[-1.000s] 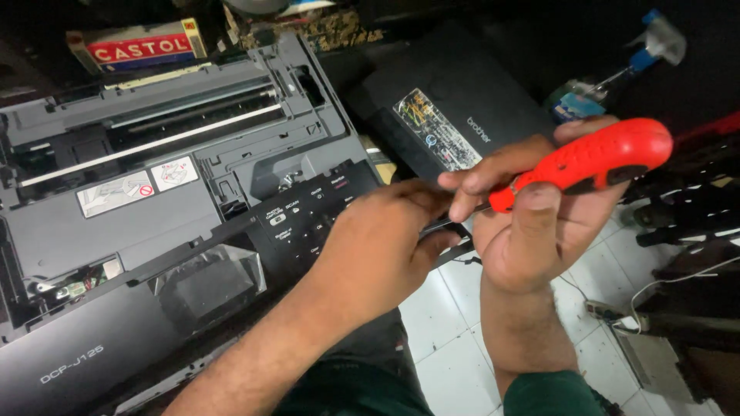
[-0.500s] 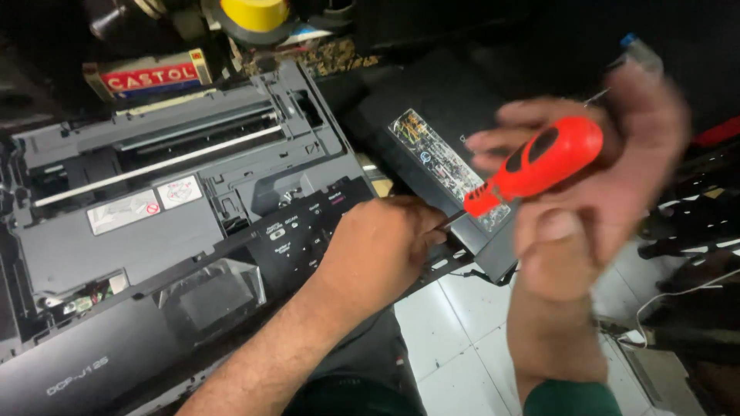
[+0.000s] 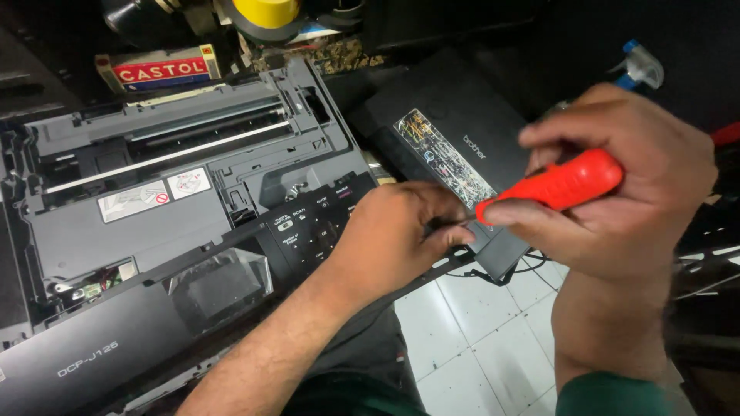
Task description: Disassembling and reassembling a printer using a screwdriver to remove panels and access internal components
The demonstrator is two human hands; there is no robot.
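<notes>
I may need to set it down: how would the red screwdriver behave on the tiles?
The screwdriver has a rounded handle, so it would probably roll. It looks stiff and light; the right hand grips it alone. The smooth tiles would hardly stop it.

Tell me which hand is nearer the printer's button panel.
Left. The left hand rests on the right end of the button panel; the right hand is off to its right, gripping a red-handled screwdriver.
</notes>
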